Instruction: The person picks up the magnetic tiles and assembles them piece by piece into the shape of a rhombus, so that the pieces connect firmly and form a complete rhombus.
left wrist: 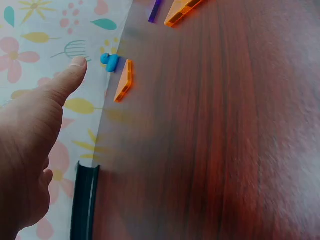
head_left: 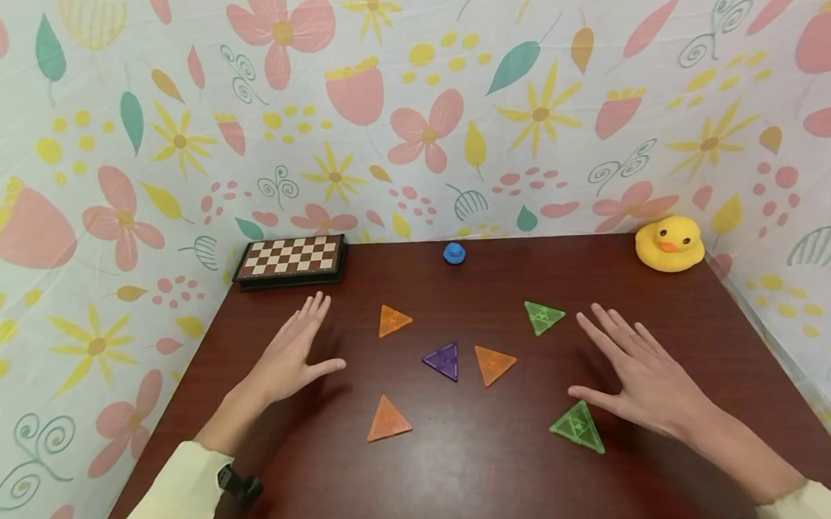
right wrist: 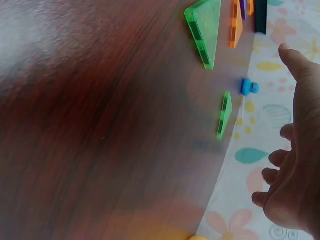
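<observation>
Three orange triangles [head_left: 389, 423], two green triangles [head_left: 578, 427] and a purple triangle [head_left: 445, 361] lie separate on the worktop [head_left: 463, 475] (none joined or stacked), so the work looks barely begun. The left hand [head_left: 290, 357] and right hand [head_left: 641, 376] are outstretched, holding nothing.

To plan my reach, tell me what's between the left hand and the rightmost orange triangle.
The head view shows a purple triangle between the left hand and that orange triangle.

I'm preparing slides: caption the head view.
Two empty hands frame six separate triangles on a brown table.
</observation>
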Demonstrator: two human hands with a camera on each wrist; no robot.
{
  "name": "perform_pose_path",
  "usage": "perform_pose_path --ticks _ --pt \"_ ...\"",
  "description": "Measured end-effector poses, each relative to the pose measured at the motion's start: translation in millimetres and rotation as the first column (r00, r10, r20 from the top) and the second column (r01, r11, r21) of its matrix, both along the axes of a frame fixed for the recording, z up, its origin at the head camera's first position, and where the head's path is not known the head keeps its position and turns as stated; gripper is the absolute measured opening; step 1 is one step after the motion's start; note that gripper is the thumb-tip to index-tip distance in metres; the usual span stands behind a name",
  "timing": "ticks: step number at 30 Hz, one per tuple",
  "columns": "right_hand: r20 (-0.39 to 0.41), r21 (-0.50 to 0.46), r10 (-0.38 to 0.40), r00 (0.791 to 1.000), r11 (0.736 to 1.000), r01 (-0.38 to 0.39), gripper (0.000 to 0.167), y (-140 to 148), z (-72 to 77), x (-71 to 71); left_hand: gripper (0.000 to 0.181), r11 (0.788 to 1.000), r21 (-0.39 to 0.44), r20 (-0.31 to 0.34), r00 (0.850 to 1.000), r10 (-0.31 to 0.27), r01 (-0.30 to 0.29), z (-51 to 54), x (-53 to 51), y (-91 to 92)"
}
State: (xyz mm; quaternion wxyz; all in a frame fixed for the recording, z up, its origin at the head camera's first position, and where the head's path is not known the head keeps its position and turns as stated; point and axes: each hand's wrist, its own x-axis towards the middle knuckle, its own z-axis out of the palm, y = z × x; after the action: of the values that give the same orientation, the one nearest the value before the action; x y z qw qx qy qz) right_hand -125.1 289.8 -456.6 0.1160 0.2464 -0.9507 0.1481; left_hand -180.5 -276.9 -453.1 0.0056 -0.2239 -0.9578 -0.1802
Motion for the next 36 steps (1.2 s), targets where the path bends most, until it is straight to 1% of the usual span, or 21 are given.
perform_pose_path --ticks 3,5,9,11,14,18,22,28,32,36 --pt "0.013 -0.04 0.058 0.998 0.998 -0.057 0.113 -9.3 0.4 -4.8 0.118 0.996 0.087 0.052 0.999 0.006 -0.011 -1.9 -6.7 7.0" --pt "0.022 -0.057 0.086 0.996 0.995 -0.085 0.115 -16.9 0.4 -8.2 0.119 0.989 0.148 0.095 0.995 0.012 -0.026 -2.9 -11.0 12.7" --pt "0.053 -0.089 0.128 0.99 0.988 -0.123 0.119 -35.6 -0.7 -15.8 0.117 0.965 0.251 0.182 0.983 0.032 -0.078 -6.6 -22.0 25.4" --pt "0.084 -0.114 0.143 0.986 0.984 -0.133 0.12 -46.4 -2.9 -19.1 0.115 0.952 0.29 0.211 0.977 0.036 -0.097 -9.5 -28.4 31.5" --pt "0.132 -0.17 0.168 0.977 0.975 -0.145 0.118 -64.4 -7.2 -23.1 0.112 0.936 0.332 0.231 0.972 0.035 -0.113 -15.8 -37.6 39.3" --pt "0.174 -0.257 0.215 0.961 0.952 -0.166 0.11 -88.8 -12.4 -26.7 0.102 0.92 0.375 0.231 0.973 0.024 -0.112 -25.8 -47.8 49.0" --pt "0.204 -0.322 0.246 0.948 0.931 -0.172 0.102 -109.6 -17.4 -31.0 0.092 0.915 0.386 0.231 0.973 0.027 -0.117 -35.6 -56.6 59.0" --pt "0.25 -0.405 0.285 0.925 0.899 -0.167 0.093 -131.3 -25.3 -39.6 0.084 0.929 0.349 0.22 0.974 0.044 -0.121 -45.2 -65.5 72.8" --pt "0.257 -0.407 0.288 0.923 0.898 -0.167 0.088 -142.3 -31.0 -46.3 0.079 0.938 0.325 0.19 0.98 0.058 -0.119 -49.7 -66.7 80.1" --pt "0.254 -0.384 0.28 0.926 0.908 -0.17 0.085 -150.5 -35.8 -51.8 0.074 0.944 0.309 0.166 0.984 0.062 -0.112 -52.1 -66.4 83.4"
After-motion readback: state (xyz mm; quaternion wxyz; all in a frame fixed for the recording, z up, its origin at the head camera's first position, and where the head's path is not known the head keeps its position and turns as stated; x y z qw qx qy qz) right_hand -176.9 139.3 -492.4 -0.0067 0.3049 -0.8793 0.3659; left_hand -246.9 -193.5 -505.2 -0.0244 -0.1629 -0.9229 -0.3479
